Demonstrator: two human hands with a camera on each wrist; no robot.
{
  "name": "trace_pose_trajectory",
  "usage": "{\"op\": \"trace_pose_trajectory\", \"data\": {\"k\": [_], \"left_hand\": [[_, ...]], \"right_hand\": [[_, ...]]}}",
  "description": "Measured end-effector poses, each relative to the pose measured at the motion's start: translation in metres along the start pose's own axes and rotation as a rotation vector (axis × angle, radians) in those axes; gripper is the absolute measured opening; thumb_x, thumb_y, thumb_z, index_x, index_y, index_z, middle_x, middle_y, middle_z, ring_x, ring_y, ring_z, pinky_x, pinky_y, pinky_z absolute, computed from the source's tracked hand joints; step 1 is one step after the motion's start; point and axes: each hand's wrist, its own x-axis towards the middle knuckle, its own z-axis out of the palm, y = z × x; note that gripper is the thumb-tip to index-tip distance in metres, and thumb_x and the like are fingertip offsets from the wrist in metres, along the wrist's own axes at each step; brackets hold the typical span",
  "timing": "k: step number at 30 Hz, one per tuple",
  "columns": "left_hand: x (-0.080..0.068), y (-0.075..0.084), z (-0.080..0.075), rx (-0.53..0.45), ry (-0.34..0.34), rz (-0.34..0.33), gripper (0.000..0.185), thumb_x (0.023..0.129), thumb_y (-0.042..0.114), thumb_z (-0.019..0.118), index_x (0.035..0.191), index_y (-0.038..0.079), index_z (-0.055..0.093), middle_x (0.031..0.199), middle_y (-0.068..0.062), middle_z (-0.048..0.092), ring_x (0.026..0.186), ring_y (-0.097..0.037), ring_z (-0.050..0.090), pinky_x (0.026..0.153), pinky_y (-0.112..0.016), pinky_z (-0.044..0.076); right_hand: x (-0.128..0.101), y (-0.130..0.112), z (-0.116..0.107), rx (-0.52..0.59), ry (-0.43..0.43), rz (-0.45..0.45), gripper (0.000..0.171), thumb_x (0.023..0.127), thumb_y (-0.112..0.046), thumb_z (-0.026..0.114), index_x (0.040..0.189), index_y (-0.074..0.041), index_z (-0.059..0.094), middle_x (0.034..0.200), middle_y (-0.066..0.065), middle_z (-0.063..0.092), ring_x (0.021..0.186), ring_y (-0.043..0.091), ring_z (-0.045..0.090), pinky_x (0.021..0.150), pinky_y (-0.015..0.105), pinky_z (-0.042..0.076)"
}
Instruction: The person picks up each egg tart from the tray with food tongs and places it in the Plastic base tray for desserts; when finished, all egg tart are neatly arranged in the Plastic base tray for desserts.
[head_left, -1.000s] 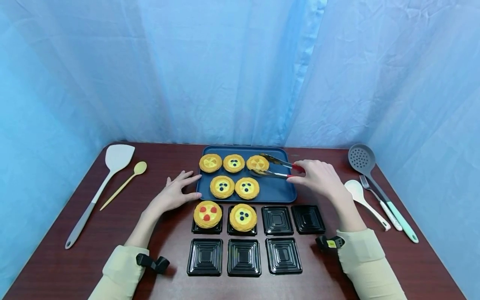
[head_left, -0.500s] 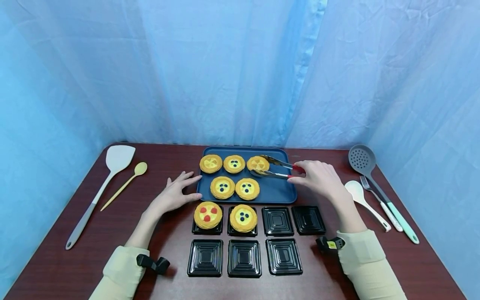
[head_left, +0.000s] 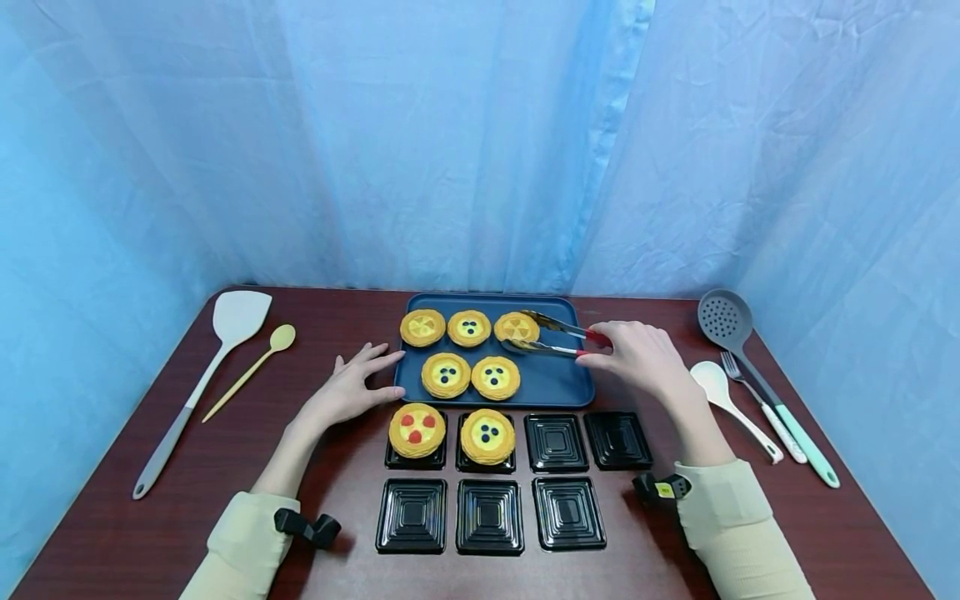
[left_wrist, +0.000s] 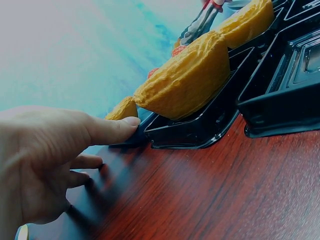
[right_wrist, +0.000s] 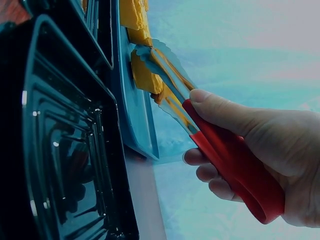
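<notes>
**A right hand holds red-handled tongs at a fruit-topped tart on a blue tray**

Nearest are two pale sleeves, reaching in from the table's near edge. A black device sits at each wrist; the right one has a yellow label, too small to read.

Ahead, on the table, lies a row of three square black containers. Behind it is a row of four: the leftmost carries a red-dotted tart, the next a blue-dotted tart. These rows stand between the near edge and the tray, which lies by the far edge.

The left hand's fingers are spread and fairly straight, thumb and forefinger at the tray's left edge. Two blue-dotted tarts form the tray's nearer row. Three tarts form its farther row, and the tongs' jaws straddle the rightmost; whether they touch it is unclear. The right hand's fingers grip the handles, and the tongs cross the tray's right edge.

Toward the table's left edge lie a yellow spoon and a white turner; toward the right, a white ladle, a fork and a grey skimmer. Blue curtains hang beyond.
</notes>
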Motion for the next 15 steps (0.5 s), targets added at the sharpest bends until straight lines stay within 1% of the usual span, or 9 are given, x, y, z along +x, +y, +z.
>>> {"op": "trace_pose_trajectory", "data": {"k": [4,15], "left_hand": [[0.0002,0.0009,0.0001,0.003,0.003,0.001,0.068,0.098,0.032,0.071,0.157,0.012,0.045,0.167,-0.027,0.027,0.158,-0.050,0.011,0.120,-0.078,-0.005],[0.0006,0.0003,0.0007,0.009,0.005,0.004,0.068,0.098,0.034,0.070,0.157,0.012,0.044,0.167,-0.027,0.027,0.158,-0.050,0.011,0.120,-0.078,-0.004]], "right_hand": [[0.0004,0.0001,-0.0002,-0.006,0.002,-0.003,0.051,0.087,-0.054,0.078,0.122,-0.016,0.074,0.086,-0.001,0.074,0.070,0.016,0.061,0.056,0.032,0.043],[0.0004,0.0003,-0.0006,0.003,-0.004,-0.002,0.052,0.088,-0.053,0.078,0.124,-0.016,0.074,0.093,0.001,0.077,0.074,0.016,0.063,0.059,0.033,0.046]]}}
